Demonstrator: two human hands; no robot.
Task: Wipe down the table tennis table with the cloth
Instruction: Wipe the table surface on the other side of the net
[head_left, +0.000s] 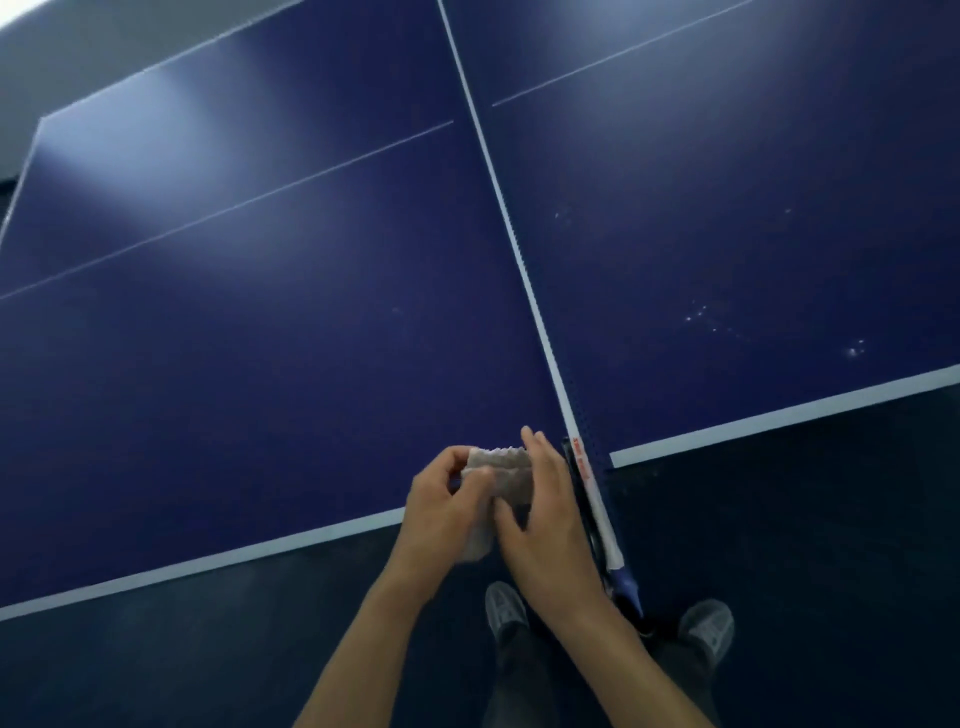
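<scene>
Cloth (506, 470) sits pinched between left hand (439, 512) and right hand (553, 525) above table (260, 364) edge.

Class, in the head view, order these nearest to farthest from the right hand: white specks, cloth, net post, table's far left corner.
1. cloth, touching the right hand
2. net post, just right
3. white specks, right half
4. table's far left corner, upper left

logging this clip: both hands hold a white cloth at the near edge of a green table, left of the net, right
Not green: the head view shows a dark blue table. Otherwise yes: left hand and right hand hold the cloth at its near edge, left of the net.
</scene>
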